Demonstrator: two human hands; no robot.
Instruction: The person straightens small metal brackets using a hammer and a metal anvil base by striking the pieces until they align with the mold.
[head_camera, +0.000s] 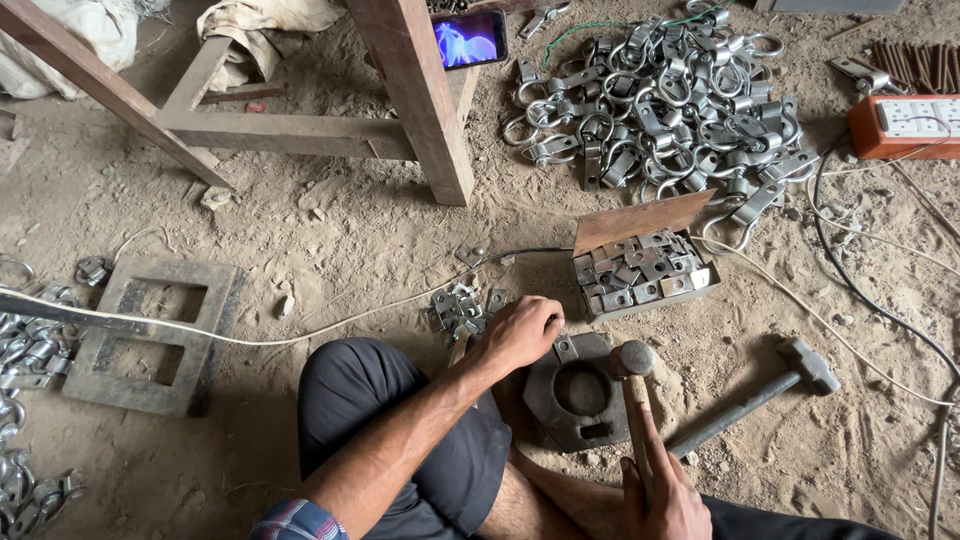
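Observation:
My left hand (522, 332) rests with fingers curled on the upper left corner of a dark iron block (560, 418) with a round hole, touching a small metal plate (566, 348) there. My right hand (668, 500) is shut on the wooden handle of a hammer (634, 362), whose round steel head hovers over the block's right side. A small heap of flat metal pieces (458, 306) lies just left of my left hand. A cardboard box (640, 272) full of square metal plates stands behind the block.
A second hammer (760, 395) lies to the right. A big pile of metal clamps (670, 95) is at the back, with an orange power strip (905, 125), cables, a phone (470, 40) and wooden stool legs (420, 100). A rectangular frame (150, 335) lies left.

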